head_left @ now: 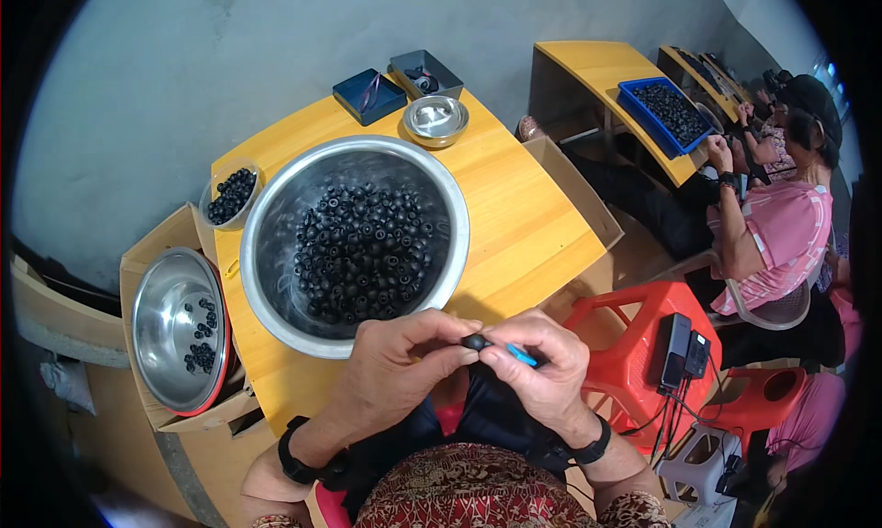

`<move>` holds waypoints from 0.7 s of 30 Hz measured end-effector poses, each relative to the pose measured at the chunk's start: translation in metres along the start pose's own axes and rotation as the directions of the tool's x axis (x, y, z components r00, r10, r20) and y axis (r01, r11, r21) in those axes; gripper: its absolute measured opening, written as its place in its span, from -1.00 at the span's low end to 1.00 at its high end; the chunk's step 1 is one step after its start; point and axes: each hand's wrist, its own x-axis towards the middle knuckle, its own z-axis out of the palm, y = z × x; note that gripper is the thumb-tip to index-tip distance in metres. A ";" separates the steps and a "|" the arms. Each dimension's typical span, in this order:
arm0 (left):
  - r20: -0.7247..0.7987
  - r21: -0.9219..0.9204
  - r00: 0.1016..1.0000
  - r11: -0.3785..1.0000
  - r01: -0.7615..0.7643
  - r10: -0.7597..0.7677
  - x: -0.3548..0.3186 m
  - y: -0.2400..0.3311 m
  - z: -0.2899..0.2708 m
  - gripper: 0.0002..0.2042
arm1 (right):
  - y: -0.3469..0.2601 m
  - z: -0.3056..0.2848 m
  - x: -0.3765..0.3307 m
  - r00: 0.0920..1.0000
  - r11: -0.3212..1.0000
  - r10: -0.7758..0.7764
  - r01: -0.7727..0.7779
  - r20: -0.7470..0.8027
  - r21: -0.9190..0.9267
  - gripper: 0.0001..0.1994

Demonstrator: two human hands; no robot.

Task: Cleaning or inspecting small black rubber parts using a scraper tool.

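Observation:
Between the thumb and forefinger of my left hand (401, 357) is a small round black part (475, 342), pinched just past the near rim of the basin. My right hand (544, 363) is closed around a slim blue-handled tool (521, 354); its front end is hidden by the fingers, which meet the black part. Directly ahead, a large metal basin (274, 218) stands on the yellow table (514, 225). Heaped inside it are many small black round parts (367, 252), several showing a hole.
At the table's left edge is a clear tub (217, 218) of black parts. A metal bowl (152, 331) with a few parts sits lower left. A small steel bowl (435, 117) and two dark trays (369, 97) stand behind. On the right are a red stool (634, 331) with black devices and a seated co-worker (781, 230).

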 end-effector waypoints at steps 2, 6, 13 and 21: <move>-0.007 0.016 1.000 1.000 -0.022 0.022 -0.001 -0.004 0.002 -0.84 | 0.001 -0.001 -0.001 0.996 0.993 0.086 -0.085 -0.009 0.085 -0.81; -0.014 -0.141 1.000 0.990 0.007 -0.009 0.002 -0.011 0.002 -0.84 | 0.005 -0.004 -0.003 0.996 0.992 0.085 -0.085 0.002 0.097 -0.82; 0.087 -0.433 0.980 0.880 0.197 -0.177 0.006 -0.022 0.002 -0.90 | 0.015 -0.008 -0.009 0.950 0.818 0.294 -0.305 0.103 0.488 -0.83; 0.082 -0.434 0.977 0.876 0.213 -0.197 0.012 -0.026 0.009 -0.90 | 0.026 -0.010 -0.011 0.919 0.701 0.374 -0.366 0.121 0.612 -0.85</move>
